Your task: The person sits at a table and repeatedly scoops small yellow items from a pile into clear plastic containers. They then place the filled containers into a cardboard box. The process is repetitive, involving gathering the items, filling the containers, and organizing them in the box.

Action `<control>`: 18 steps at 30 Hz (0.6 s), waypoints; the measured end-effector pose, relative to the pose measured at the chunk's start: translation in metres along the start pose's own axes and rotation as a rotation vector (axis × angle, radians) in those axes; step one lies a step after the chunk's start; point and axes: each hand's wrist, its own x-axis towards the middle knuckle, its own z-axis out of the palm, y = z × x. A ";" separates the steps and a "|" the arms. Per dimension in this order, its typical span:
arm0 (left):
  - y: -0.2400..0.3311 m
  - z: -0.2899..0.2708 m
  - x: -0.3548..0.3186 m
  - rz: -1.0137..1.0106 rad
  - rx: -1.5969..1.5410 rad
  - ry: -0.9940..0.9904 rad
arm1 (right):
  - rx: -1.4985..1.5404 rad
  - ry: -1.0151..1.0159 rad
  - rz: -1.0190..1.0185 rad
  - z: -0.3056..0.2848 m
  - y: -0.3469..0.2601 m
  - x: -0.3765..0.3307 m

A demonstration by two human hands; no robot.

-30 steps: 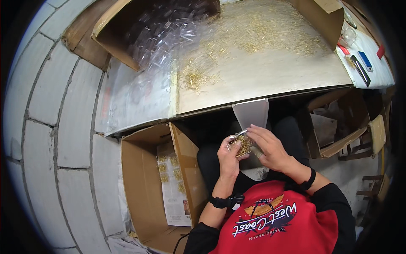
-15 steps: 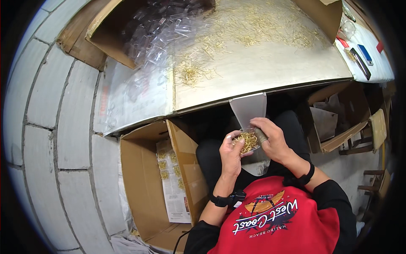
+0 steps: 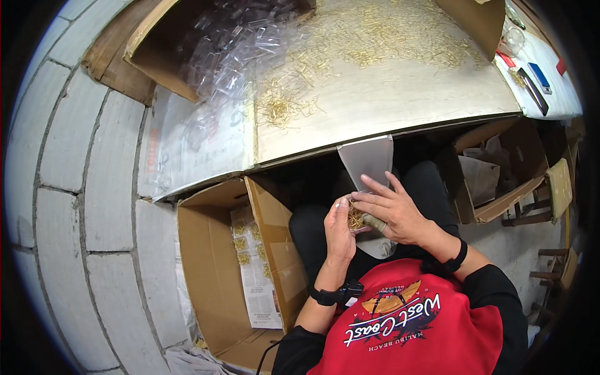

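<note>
I noted a grey block wall (image 3: 106, 219) along the left and, at far right, a small blue item (image 3: 539, 77) lying beside a long black item (image 3: 533, 94) on white sheeting (image 3: 566, 105), plus a wooden stool (image 3: 558, 190).

Frame centre: wire-like metal pieces (image 3: 355, 219), gold. Top centre: scattered wire-like pieces (image 3: 400, 40), likewise gold, on a flat worktop (image 3: 381, 94), pale beige. Upper left: heaped plastic boxes (image 3: 240, 62), colourless and clear. Left edge: block wall (image 3: 56, 219), light grey, patterned by darker grey joints. Lower left of centre: open cardboard box (image 3: 206, 269), brown; printed paper sheet inside (image 3: 259, 297), whitish with dark print. Lower centre: fabric top (image 3: 462, 319), red body, black sleeves, chest print in white, orange and dark tones. Upper right: small oblong block (image 3: 539, 78), blue.
</note>
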 end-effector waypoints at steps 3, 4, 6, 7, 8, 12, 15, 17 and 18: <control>-0.003 -0.002 0.001 -0.023 -0.011 0.017 | 0.112 0.005 -0.013 0.003 -0.001 -0.004; -0.002 -0.001 0.001 -0.034 -0.018 0.014 | 0.160 0.035 -0.004 0.003 -0.001 -0.003; 0.000 0.000 0.001 -0.051 -0.007 0.008 | 0.202 0.175 0.051 -0.003 -0.002 0.002; 0.002 0.002 0.000 -0.057 0.008 0.005 | 0.239 0.304 0.072 -0.003 0.006 0.004; 0.002 0.003 0.000 -0.063 0.024 0.003 | 0.359 0.299 0.212 -0.007 0.010 0.005; 0.005 0.009 -0.001 -0.090 0.037 -0.036 | 0.817 0.076 0.608 -0.008 0.026 0.010; 0.007 0.014 -0.002 -0.103 0.071 -0.041 | 0.927 0.015 0.698 0.002 0.031 0.008; 0.005 0.016 -0.003 -0.102 0.122 -0.049 | 0.924 -0.009 0.713 0.007 0.034 0.006; 0.004 0.016 -0.002 -0.108 0.123 -0.052 | 0.918 0.011 0.716 0.007 0.033 0.005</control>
